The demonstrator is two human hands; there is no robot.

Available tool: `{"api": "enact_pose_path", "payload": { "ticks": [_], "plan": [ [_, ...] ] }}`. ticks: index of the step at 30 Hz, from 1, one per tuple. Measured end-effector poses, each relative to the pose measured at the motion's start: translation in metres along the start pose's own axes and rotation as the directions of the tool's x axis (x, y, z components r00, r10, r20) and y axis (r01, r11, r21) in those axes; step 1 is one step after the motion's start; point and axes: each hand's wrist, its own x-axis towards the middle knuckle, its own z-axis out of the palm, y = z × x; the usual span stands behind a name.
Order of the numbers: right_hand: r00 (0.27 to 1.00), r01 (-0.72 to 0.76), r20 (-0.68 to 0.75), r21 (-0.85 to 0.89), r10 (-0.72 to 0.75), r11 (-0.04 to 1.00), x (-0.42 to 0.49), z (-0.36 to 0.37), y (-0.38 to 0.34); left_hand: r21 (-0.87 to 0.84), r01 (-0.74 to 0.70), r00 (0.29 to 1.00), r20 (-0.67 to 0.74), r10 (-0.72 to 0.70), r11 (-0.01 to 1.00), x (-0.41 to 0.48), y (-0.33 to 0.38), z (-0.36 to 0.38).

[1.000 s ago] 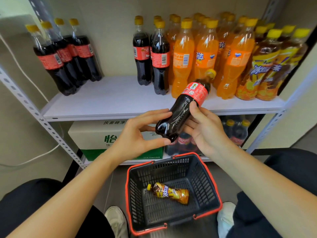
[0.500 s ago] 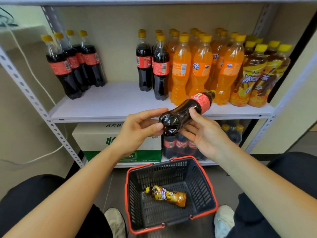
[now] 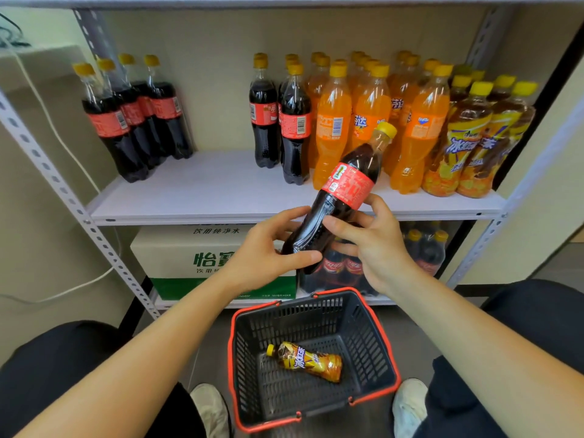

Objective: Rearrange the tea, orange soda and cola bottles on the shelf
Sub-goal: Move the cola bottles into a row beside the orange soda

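The dark plastic cola bottle with a red label and a yellow cap (image 3: 343, 197) is up in the air, just in front of the white shelf board (image 3: 205, 188). It is tilted, with its cap pointing up and to the right. Both hands hold it. The left hand (image 3: 265, 254) curls its fingers and thumb round the bottom end. The right hand (image 3: 376, 245) grips the middle, just under the label.

On the shelf behind, four cola bottles (image 3: 136, 121) stand at the left. Two more cola bottles (image 3: 294, 128) stand in the middle, right beside many orange soda bottles (image 3: 373, 112). Brown tea bottles with yellow labels (image 3: 474, 143) stand at the far right.

Below the hands, a dark plastic basket with a red rim (image 3: 234, 343) sits on the floor between two white shoes. One tea bottle (image 3: 306, 361) lies on its side in it. Under the shelf are a white and green cardboard box (image 3: 189, 248) and more cola bottles (image 3: 341, 267)
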Motion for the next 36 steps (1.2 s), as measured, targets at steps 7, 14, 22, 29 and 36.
{"api": "enact_pose_path", "payload": {
  "ticks": [7, 14, 22, 29, 36],
  "plan": [
    [0.99, 0.083, 0.133, -0.213, -0.056, 0.974, 0.009, -0.001, 0.001, 0.055, 0.006, 1.0, -0.018, -0.005, 0.998, 0.006, -0.015, -0.007],
    [0.976, 0.052, 0.218, -0.13, -0.023, 0.99, 0.013, 0.002, 0.005, 0.068, 0.035, 0.999, -0.005, -0.035, 0.997, 0.014, -0.021, -0.01],
    [0.932, 0.162, 0.35, -0.17, -0.095, 0.972, 0.02, 0.015, 0.006, -0.139, 0.011, 0.999, -0.038, -0.017, 0.99, 0.021, -0.029, -0.022],
    [0.932, 0.286, 0.291, -0.225, -0.216, 0.932, 0.051, 0.022, 0.014, -0.157, -0.011, 0.981, -0.195, -0.02, 0.988, 0.033, -0.037, -0.039],
    [0.912, 0.41, 0.338, -0.763, -0.232, 0.5, 0.086, 0.008, 0.049, -0.201, -0.018, 0.886, -0.457, -0.077, 0.979, 0.055, -0.04, -0.064]
  ]
}}
